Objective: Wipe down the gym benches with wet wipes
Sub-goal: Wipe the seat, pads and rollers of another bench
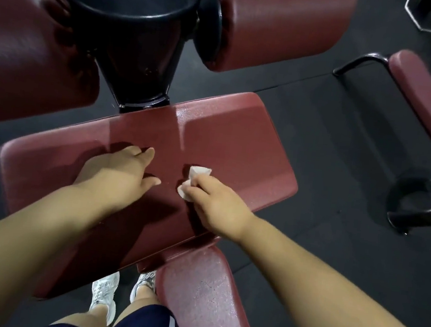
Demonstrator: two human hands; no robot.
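The right hand [215, 206] pinches a crumpled white wet wipe [193, 181] between thumb and fingers, pressing it onto the maroon vinyl bench pad [226, 132] near its middle; the left hand [119, 171] lies flat on the same pad just beside it, fingers spread and holding nothing; a glossy streak shows on the pad beyond the hands; a second maroon seat pad [202, 296] sits lower, under the right forearm; a black metal post [132, 33] rises at the pad's far edge between two maroon roller pads [275, 25]; white sneakers [104, 293] stand on the dark rubber floor [328, 176] below.
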